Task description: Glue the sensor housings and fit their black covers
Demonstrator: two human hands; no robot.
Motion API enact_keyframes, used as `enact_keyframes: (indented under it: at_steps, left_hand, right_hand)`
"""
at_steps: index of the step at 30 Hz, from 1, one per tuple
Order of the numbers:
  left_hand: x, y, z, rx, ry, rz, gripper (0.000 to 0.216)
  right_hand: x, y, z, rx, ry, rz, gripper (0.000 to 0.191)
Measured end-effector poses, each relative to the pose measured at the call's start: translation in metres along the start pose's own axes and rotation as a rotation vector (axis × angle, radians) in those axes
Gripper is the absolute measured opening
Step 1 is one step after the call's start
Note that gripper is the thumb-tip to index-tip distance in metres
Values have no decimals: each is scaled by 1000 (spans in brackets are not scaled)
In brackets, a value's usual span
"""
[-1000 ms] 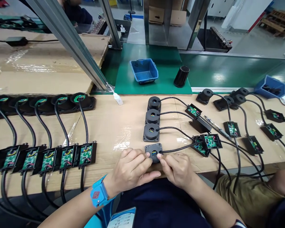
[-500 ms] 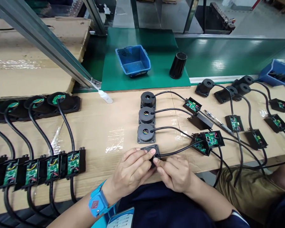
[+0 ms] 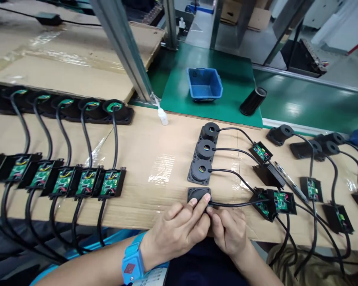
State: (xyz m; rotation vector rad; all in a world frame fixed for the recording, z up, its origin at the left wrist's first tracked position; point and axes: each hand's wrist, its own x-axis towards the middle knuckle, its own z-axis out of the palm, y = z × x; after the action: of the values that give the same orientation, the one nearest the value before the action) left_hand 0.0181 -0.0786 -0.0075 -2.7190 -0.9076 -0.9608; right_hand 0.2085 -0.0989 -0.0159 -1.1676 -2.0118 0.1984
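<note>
While the left hand (image 3: 181, 228) rests its fingertips on a black housing (image 3: 199, 192), the right hand (image 3: 229, 230) curls beside its cable (image 3: 237, 205)

Two fingers of the left hand stretch over the housing's top and the others fold; whether the thumb grips below is hidden. The right hand is curled, its fingertips near the cable's root; whether it pinches anything, one cannot tell. A blue wrist strap (image 3: 133, 262) circles the left wrist.

The housing lies by the near edge of the worktop (image 3: 137, 147), its cable running right to two overlapping open boxes (image 3: 282, 200) with circuit boards. Beyond it, three similar cabled housings (image 3: 202, 171) form a column toward the far edge. A finned black case (image 3: 270, 174) and a pen-like tool (image 3: 290, 182) lie to their right, with more housings (image 3: 280, 135) toward the far right corner.

On the left, round housings (image 3: 113, 109) line the far edge, cabled to open boxes (image 3: 111, 182) closer to the near edge. A white bottle (image 3: 162, 116) lies at the far edge; past it, a blue bin (image 3: 205, 85) and a black cup (image 3: 253, 101) stand on a green mat (image 3: 179, 79).
</note>
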Motion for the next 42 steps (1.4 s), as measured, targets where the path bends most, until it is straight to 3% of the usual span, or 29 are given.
enact_keyframes:
  at_steps: [4, 10, 17, 22, 25, 29, 42]
  left_hand:
    - [-4, 9, 5, 74, 34, -28, 16]
    - [-13, 2, 11, 20, 136, -37, 13]
    - [-17, -2, 3, -182, 319, 179, 25]
    - [-15, -1, 6, -217, 258, 206, 19]
    - [-15, -1, 7, -206, 285, 177, 20]
    - [-14, 1, 5, -176, 268, 72, 26]
    - [-14, 4, 19, -211, 108, -8, 47]
  right_hand:
    - [1, 0, -1, 18, 8, -16, 21]
    - [1, -1, -1, 3, 17, -20, 22]
    - [1, 0, -1, -15, 29, -7, 21]
    - [-1, 1, -2, -1, 15, -5, 19]
    - [-3, 2, -2, 9, 6, 2, 20]
    - [-8, 3, -2, 15, -12, 17, 21]
    - [-10, 3, -2, 3, -16, 29, 21]
